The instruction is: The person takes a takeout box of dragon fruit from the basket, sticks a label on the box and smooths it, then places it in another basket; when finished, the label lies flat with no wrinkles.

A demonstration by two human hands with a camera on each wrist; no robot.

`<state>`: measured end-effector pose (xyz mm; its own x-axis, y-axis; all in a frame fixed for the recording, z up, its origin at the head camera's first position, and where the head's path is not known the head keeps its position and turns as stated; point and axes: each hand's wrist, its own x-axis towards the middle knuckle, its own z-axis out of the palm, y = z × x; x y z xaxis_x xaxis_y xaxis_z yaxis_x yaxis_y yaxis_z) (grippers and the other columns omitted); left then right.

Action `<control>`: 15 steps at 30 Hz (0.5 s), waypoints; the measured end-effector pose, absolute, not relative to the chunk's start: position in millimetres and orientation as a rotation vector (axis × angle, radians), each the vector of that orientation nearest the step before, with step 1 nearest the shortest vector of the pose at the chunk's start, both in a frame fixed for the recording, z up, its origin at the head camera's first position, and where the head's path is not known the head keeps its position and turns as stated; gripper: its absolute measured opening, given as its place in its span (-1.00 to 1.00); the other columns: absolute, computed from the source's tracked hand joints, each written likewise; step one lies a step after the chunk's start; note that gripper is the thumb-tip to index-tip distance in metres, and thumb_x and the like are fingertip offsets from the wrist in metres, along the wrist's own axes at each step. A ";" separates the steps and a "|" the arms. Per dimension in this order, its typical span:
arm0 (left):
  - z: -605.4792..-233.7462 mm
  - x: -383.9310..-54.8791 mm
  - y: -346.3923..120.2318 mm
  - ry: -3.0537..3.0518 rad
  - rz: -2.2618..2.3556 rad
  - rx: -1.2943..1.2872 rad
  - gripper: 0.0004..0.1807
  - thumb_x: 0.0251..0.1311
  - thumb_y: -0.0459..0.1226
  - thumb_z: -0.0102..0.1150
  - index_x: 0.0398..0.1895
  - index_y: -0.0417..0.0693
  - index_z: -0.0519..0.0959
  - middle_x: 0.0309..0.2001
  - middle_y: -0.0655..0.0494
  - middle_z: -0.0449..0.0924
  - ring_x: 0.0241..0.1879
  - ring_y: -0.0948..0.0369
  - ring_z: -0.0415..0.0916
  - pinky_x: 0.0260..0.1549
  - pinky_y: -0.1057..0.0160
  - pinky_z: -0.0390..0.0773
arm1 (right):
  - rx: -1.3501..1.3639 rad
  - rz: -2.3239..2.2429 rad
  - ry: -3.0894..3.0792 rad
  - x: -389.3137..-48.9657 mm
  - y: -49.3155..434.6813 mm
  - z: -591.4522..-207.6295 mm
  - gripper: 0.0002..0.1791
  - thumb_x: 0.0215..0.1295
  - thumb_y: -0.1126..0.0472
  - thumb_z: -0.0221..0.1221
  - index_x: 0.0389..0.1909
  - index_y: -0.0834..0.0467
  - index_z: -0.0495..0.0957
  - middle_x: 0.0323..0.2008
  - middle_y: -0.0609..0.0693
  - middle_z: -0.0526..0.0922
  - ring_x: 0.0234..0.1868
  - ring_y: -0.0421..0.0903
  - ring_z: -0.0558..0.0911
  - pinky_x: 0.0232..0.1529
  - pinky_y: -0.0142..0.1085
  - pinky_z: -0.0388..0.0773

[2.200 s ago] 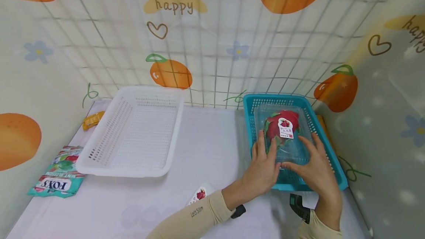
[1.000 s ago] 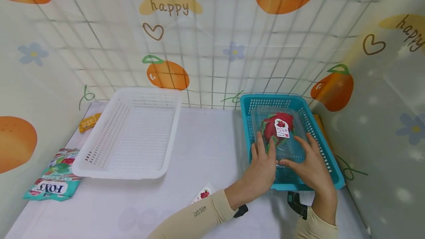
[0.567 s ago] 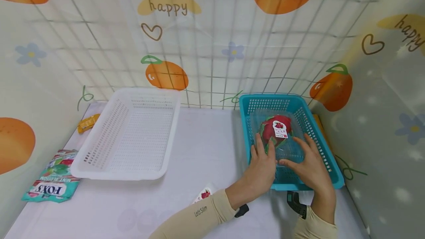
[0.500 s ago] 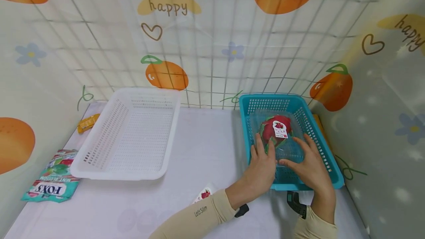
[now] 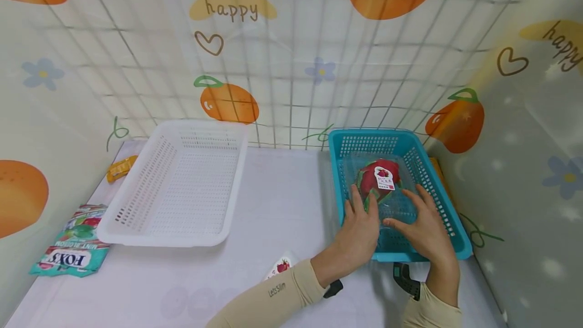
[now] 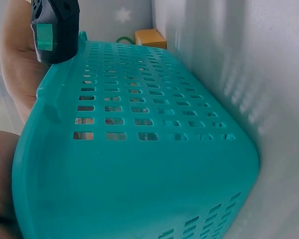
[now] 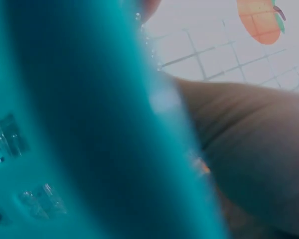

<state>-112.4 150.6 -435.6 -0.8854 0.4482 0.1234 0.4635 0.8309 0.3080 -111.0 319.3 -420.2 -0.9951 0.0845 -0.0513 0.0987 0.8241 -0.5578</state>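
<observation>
A red dragon fruit (image 5: 368,178) with green scales lies in a clear plastic fruit box (image 5: 398,211); a white label shows over it. The box sits inside the teal basket (image 5: 403,256). My left hand (image 5: 360,234) rests its extended fingers over the box's near left part. My right hand (image 5: 430,232) spreads its thumb and fingers over the near right corner. Both thumbs point at each other near the front edge. In the left wrist view the teal basket (image 6: 119,184) hides the fingertips. The right wrist view is mostly filled by the blurred basket rim (image 7: 114,124).
A white perforated basket (image 5: 196,242) stands on the left. Beside it lie a teal candy bag (image 5: 75,249) and a small yellow packet (image 5: 122,168). A fruit label (image 5: 280,266) lies partly behind the left forearm. A cloth-covered grid wall (image 5: 291,65) rises behind.
The box has sunk lower in the teal basket, its far edge dropping away from the basket's rim. Both hands stay over it and have moved only slightly. The head view has shifted a little.
</observation>
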 end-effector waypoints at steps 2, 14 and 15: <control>-435.8 -112.5 151.0 -2.968 -0.479 -0.742 -0.21 0.37 -0.11 0.27 0.54 -0.24 0.21 0.52 -0.46 0.05 0.34 -0.30 0.40 0.14 0.05 0.63 | 0.152 -0.911 2.977 -111.3 319.5 -421.1 0.04 0.18 -0.05 0.46 0.53 0.28 0.16 0.59 0.42 -0.17 0.51 0.56 -0.02 0.26 0.54 0.17; -434.3 -112.5 153.0 -2.976 -0.355 -0.751 -0.25 0.38 -0.07 0.24 0.53 -0.19 0.25 0.50 -0.45 0.13 0.29 -0.28 0.47 0.05 0.08 0.67 | 0.171 -0.930 2.986 -113.4 320.0 -426.8 0.04 0.18 -0.03 0.46 0.54 0.29 0.15 0.60 0.40 -0.18 0.52 0.54 -0.02 0.23 0.54 0.21; -434.7 -112.6 153.3 -2.975 -0.335 -0.751 -0.25 0.38 -0.07 0.24 0.52 -0.18 0.26 0.50 -0.45 0.14 0.29 -0.28 0.47 0.04 0.09 0.68 | 0.177 -0.936 2.982 -113.9 319.9 -427.2 0.04 0.18 -0.03 0.46 0.54 0.29 0.15 0.60 0.39 -0.18 0.52 0.53 -0.02 0.23 0.54 0.22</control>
